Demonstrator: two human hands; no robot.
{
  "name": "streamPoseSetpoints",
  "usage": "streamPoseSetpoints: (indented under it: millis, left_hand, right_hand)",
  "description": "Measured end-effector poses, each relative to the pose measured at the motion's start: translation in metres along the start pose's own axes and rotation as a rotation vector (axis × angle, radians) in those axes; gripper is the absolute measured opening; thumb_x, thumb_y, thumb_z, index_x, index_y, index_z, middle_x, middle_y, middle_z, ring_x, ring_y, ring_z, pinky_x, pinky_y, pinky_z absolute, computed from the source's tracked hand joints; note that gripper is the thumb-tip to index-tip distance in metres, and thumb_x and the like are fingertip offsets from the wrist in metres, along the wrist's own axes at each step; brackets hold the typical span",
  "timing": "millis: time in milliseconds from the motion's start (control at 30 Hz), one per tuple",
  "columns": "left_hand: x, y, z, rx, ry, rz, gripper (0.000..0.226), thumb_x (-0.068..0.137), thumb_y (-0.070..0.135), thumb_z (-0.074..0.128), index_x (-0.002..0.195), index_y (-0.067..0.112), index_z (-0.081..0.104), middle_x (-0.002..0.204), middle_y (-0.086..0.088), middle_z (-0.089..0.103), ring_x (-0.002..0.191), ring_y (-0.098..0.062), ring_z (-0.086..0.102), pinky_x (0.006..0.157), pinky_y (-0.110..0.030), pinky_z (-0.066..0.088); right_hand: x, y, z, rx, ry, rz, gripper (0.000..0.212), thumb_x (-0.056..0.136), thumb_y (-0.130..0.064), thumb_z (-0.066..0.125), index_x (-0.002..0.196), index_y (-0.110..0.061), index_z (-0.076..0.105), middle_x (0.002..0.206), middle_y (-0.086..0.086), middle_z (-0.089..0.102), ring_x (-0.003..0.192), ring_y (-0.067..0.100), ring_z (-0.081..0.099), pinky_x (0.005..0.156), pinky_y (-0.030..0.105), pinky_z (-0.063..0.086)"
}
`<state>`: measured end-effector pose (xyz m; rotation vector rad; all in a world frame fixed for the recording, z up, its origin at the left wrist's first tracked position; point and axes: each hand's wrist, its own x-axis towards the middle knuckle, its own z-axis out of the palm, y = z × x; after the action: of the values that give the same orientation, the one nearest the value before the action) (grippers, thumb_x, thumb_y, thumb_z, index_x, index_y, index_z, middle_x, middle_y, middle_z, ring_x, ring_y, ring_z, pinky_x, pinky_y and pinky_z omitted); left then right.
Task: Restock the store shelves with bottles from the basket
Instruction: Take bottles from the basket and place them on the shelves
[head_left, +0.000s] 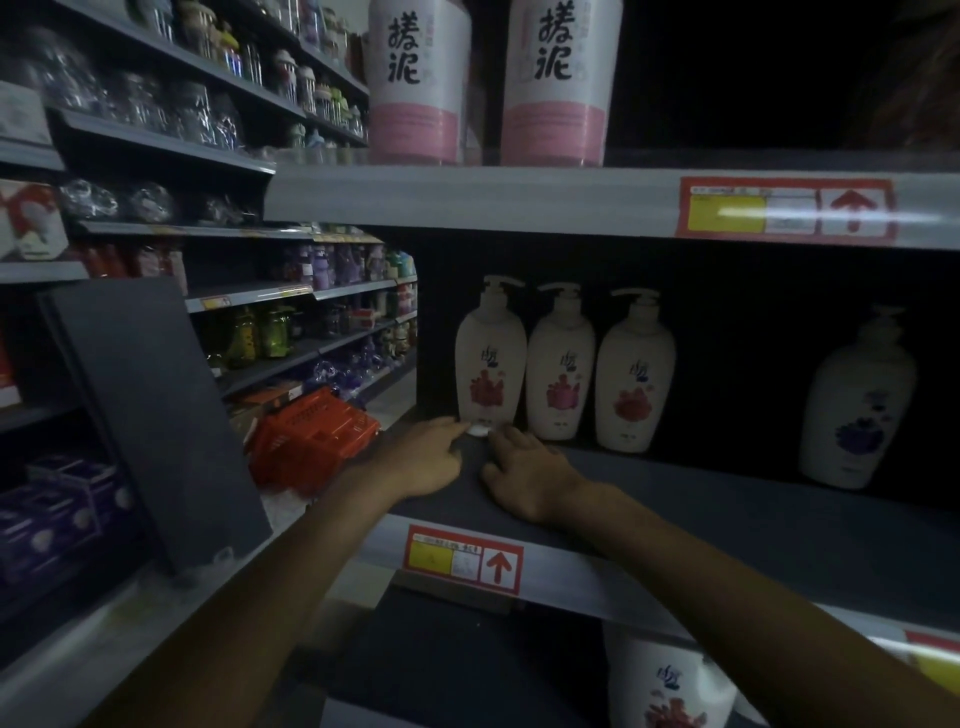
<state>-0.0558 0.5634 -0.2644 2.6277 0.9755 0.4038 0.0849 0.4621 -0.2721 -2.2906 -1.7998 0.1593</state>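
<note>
— What do we have at the left of the frame?
— A dark panel (156, 415) leans at the lower left. Just right of it the orange basket (317, 436) sits tilted, low down in the aisle. We cannot tell what is in it.
— And our hands?
— Both lie on the shelf (727, 499) at the centre. Our left hand (421, 462) has its fingers stretched out, tips at the foot of the first pump bottle (491, 358), and grasps nothing. Our right hand (524, 475) rests just beside it, palm down, fingers loosely bent, also holding nothing. We see a small white spot between the fingertips but cannot make out what it is.
— So that bottle stands free?
— Yes, upright at the back of the shelf. The second bottle (561, 369) and third bottle (635, 374) stand close on its right, all red-flowered. Well apart, at the far right, stands a blue-flowered bottle (857, 405).
— Anything above or below?
— A price tag (465, 558) on the shelf edge under our hands, two pink-banded bottles (415, 78) at the top centre, a lower bottle (670, 686) at the bottom, and an upper tag (787, 210) at the upper right.
</note>
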Motion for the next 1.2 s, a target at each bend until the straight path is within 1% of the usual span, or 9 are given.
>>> streamPoseSetpoints:
  millis: [133,267,400,633,767,900,1000,1067,1200]
  left_hand:
    - [0.006,-0.001,0.002,0.052,-0.043,-0.043,0.059,0.105,0.024,0.041,0.161,0.034,0.022,0.17,0.006,0.018,0.155,-0.023,0.02,0.125,-0.05,0.02]
    - [0.012,-0.003,0.005,0.091,-0.064,-0.065,0.06,0.105,0.03,0.038,0.162,0.034,0.017,0.17,0.007,0.015,0.155,-0.023,0.019,0.125,-0.051,0.018]
    - [0.015,0.0,0.005,0.122,-0.066,-0.1,0.059,0.106,0.035,0.035,0.162,0.034,0.017,0.17,0.006,0.018,0.154,-0.024,0.022,0.124,-0.051,0.015]
    - [0.011,0.004,0.007,0.14,-0.083,-0.127,0.058,0.107,0.042,0.033,0.161,0.037,0.014,0.169,0.001,0.022,0.154,-0.024,0.019,0.123,-0.054,0.01]
    - [0.005,0.006,0.001,0.107,-0.071,-0.109,0.059,0.104,0.044,0.04,0.16,0.037,0.022,0.167,0.002,0.027,0.152,-0.023,0.025,0.123,-0.053,0.018]
    - [-0.007,0.005,-0.013,0.039,-0.095,-0.101,0.06,0.091,0.051,0.05,0.149,0.036,0.045,0.152,-0.001,0.047,0.13,-0.021,0.05,0.108,-0.047,0.045]
    - [-0.017,0.006,-0.02,0.071,-0.079,-0.095,0.065,0.088,0.054,0.058,0.148,0.033,0.047,0.149,-0.001,0.048,0.128,-0.021,0.052,0.106,-0.045,0.047]
    - [-0.027,0.015,-0.024,0.086,-0.053,-0.075,0.058,0.09,0.052,0.062,0.143,0.032,0.052,0.143,-0.001,0.052,0.124,-0.02,0.054,0.104,-0.044,0.048]
    - [-0.05,0.034,-0.029,0.116,-0.031,-0.014,0.052,0.089,0.056,0.062,0.136,0.036,0.057,0.134,0.002,0.054,0.118,-0.016,0.054,0.1,-0.042,0.049]
  right_hand:
    - [0.007,0.001,0.004,-0.03,-0.022,0.032,0.075,0.101,-0.054,0.025,0.164,-0.017,0.014,0.172,0.008,0.011,0.158,0.025,0.014,0.126,0.054,0.014]
    - [0.008,0.001,0.005,-0.03,-0.01,0.026,0.071,0.102,-0.052,0.026,0.163,-0.016,0.018,0.172,0.004,0.015,0.156,0.022,0.017,0.126,0.058,0.011]
    - [0.009,-0.002,0.004,-0.042,-0.02,0.035,0.071,0.104,-0.052,0.025,0.165,-0.017,0.013,0.173,0.002,0.01,0.159,0.021,0.011,0.128,0.055,0.004]
    - [0.009,-0.002,0.005,-0.052,-0.045,0.061,0.072,0.104,-0.057,0.02,0.166,-0.022,0.009,0.174,0.003,0.006,0.16,0.025,0.006,0.128,0.054,0.003]
    - [0.008,-0.001,0.006,-0.048,-0.037,0.093,0.075,0.101,-0.063,0.022,0.166,-0.028,0.01,0.173,0.009,0.01,0.159,0.03,0.009,0.128,0.052,0.005]
    - [-0.003,-0.001,-0.001,-0.047,-0.068,0.117,0.079,0.097,-0.071,0.025,0.164,-0.03,0.015,0.171,0.01,0.013,0.158,0.033,0.009,0.126,0.057,0.005]
    - [-0.017,-0.001,-0.007,-0.039,-0.095,0.122,0.081,0.095,-0.075,0.028,0.163,-0.031,0.019,0.171,0.011,0.012,0.158,0.034,0.006,0.125,0.06,0.005]
    - [-0.03,-0.001,-0.013,-0.016,-0.093,0.12,0.087,0.091,-0.08,0.033,0.162,-0.03,0.022,0.171,0.01,0.013,0.158,0.033,0.007,0.125,0.061,0.007]
    - [-0.062,0.005,-0.028,-0.012,-0.026,0.122,0.094,0.085,-0.087,0.036,0.159,-0.03,0.03,0.166,0.01,0.025,0.155,0.035,0.017,0.124,0.061,0.011]
